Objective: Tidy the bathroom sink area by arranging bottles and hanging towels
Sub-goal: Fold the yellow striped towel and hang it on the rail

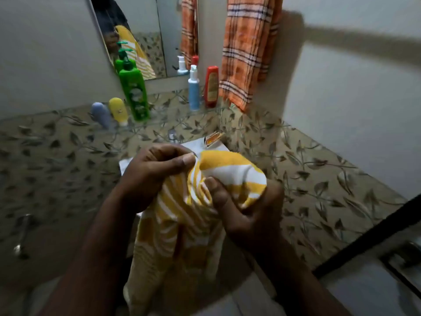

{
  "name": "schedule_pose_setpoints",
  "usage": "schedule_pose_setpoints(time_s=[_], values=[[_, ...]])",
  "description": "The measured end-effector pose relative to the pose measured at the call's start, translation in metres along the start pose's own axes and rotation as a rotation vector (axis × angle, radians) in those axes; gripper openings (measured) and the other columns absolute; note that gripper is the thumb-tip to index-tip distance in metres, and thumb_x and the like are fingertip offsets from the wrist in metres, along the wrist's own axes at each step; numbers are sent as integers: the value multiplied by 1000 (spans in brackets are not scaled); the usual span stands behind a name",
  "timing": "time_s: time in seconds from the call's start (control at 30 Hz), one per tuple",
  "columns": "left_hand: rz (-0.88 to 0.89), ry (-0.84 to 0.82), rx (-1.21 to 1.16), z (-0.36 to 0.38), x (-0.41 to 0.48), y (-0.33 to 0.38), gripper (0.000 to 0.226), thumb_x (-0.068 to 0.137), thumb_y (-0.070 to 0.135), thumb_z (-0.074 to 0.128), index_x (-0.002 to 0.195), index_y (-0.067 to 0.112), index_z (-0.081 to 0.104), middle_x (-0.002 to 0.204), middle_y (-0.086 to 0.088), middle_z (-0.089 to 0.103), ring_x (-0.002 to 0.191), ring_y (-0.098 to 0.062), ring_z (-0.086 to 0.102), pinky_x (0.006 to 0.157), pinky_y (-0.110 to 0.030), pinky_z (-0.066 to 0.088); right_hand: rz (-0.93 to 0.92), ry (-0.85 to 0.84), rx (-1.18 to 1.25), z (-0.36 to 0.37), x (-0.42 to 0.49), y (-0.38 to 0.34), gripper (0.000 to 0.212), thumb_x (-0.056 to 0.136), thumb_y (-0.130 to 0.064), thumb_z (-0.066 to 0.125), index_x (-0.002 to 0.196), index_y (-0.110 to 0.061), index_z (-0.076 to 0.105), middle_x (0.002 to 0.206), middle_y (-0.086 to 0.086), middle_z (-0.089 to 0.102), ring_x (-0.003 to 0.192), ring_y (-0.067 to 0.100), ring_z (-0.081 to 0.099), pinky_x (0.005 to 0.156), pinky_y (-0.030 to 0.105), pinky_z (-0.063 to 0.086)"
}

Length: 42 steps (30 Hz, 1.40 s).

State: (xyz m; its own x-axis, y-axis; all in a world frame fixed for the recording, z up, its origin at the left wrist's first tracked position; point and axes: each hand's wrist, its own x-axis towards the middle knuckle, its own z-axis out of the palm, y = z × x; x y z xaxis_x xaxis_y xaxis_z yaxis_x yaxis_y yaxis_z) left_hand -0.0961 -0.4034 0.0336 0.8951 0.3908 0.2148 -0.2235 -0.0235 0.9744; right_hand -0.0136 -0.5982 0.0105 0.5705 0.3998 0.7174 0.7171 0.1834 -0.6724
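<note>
While orange towel (pixel 246 53) hangs on wall (pixel 346 106), left hand (pixel 155 176) pinches yellow towel (pixel 180 226), right hand (pixel 250 215) grips its bunched end.

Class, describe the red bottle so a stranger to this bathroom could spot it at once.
Find the orange checked towel hanging right of the mirror. Just left of the towel's lower end stands the red bottle, upright. Its nearest neighbour is a pale blue pump bottle; it alone is red and has no pump.
</note>
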Motion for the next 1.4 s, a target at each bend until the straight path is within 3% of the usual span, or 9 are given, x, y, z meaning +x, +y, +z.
schedule_pose_setpoints(time_s=[0.17, 0.33, 0.43, 0.57, 0.67, 0.9, 1.2, 1.3, 1.4], values=[[38, -84, -17, -2, -22, 12, 44, 60, 58, 93, 81, 20, 84, 83, -3, 77, 76, -13, 71, 69, -23, 56, -220, 191, -217, 16, -28, -20, 24, 90, -49, 73, 87, -29, 62, 75, -25, 53, 72, -12, 56, 71, 11, 50], [-44, 65, 195, -4, -39, -5, 8, 78, 33, 86, 82, 26, 85, 86, 1, 78, 80, -10, 71, 72, -23, 55, 409, 73, -144, 17, -41, -6, 60, 83, -66, 70, 64, -8, 67, 57, -6, 67, 51, 10, 65, 52, 39, 54], [-45, 122, 165, 2, -47, -13, 9, 80, 31, 78, 82, 25, 84, 85, 3, 79, 80, -8, 71, 71, -23, 56, 603, -301, -490, 1, -45, 13, 80, 72, -86, 48, 57, -8, 56, 48, -5, 56, 46, 11, 52, 49, 37, 45], [-41, 19, 377, 16, -57, -25, 6, 93, 24, 77, 93, 23, 82, 87, 11, 79, 83, -4, 73, 76, -22, 58, 463, -476, -660, -9, -47, 6, 31, 84, -56, 74, 99, -29, 77, 90, -12, 76, 79, 5, 69, 73, 32, 59], [-23, -97, 395, 23, -69, -31, 11, 94, 20, 75, 100, 13, 83, 88, 4, 80, 85, -7, 74, 75, -21, 56, 377, -519, -376, -6, -43, -6, 41, 82, -30, 80, 122, -27, 72, 110, -13, 74, 98, 5, 69, 86, 36, 60], [-54, -138, 257, 26, -80, -34, 15, 89, 9, 78, 103, 2, 78, 93, -16, 78, 87, -26, 77, 76, -26, 61, 605, -556, 140, -14, -46, 16, 32, 78, -22, 84, 102, -4, 71, 102, 27, 71, 99, 44, 71, 92, 67, 54], [-260, -6, 161, 32, -61, -60, 20, 96, 18, 70, 108, 2, 75, 99, -11, 77, 91, -19, 73, 84, -30, 59, 365, -380, 15, -15, -33, 45, 25, 74, -22, 94, 79, -17, 70, 62, 10, 53, 57, 15, 45, 56, 34, 39], [-376, -71, 130, 37, -57, -66, 51, 92, 39, 67, 108, -8, 73, 102, -26, 74, 94, -29, 71, 86, -38, 58, 214, -293, -128, -21, -27, 56, 26, 73, -20, 93, 76, -17, 68, 61, 6, 56, 56, 15, 50, 53, 27, 40], [-337, 61, 133, 45, -50, -73, 39, 95, 33, 68, 94, -6, 71, 82, -14, 68, 78, -20, 64, 72, -29, 52, 303, -368, -94, -27, -24, 72, 25, 75, -18, 93, 80, -13, 69, 83, -3, 69, 72, 13, 66, 64, 28, 54]])
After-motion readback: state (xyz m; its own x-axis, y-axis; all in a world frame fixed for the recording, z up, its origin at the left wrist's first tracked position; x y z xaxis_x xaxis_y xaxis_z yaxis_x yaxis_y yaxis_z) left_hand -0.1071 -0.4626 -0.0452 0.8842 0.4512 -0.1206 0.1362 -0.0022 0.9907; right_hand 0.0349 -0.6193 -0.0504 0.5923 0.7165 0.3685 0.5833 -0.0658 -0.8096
